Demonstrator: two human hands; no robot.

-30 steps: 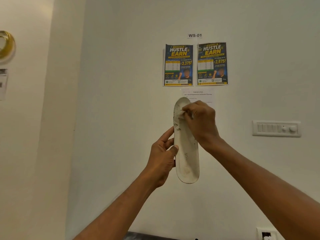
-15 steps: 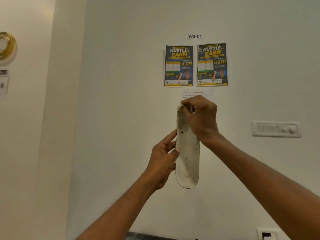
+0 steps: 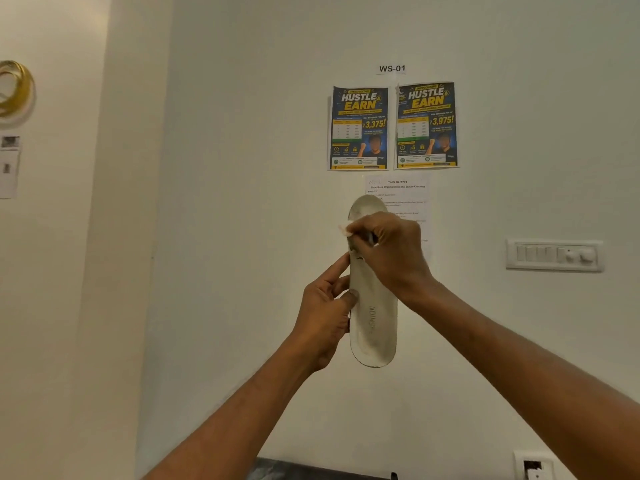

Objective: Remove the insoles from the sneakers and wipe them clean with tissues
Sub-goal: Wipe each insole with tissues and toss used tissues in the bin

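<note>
Head view, at a pale wall [image 3: 242, 237]: a person holds a white insole [image 3: 375, 327] upright in the air at arm's length, heel end down and toe end up, with grey lettering running along its lower half. The left hand [image 3: 323, 317] grips the insole's left edge near the middle, its thumb pressed on the front face and its fingers curled round behind. The right hand [image 3: 388, 251] covers the upper part, fingers bunched and clamped on a small crumpled tissue [image 3: 344, 230] that pokes out past the insole's left edge. Behind the hands, two blue-and-yellow posters [image 3: 358, 128] hang side by side under a label reading WS-01 [image 3: 392, 68], above a printed task sheet [image 3: 398, 188] partly hidden by the insole. A switch panel [image 3: 554, 255] sits on the wall to the right.
</note>
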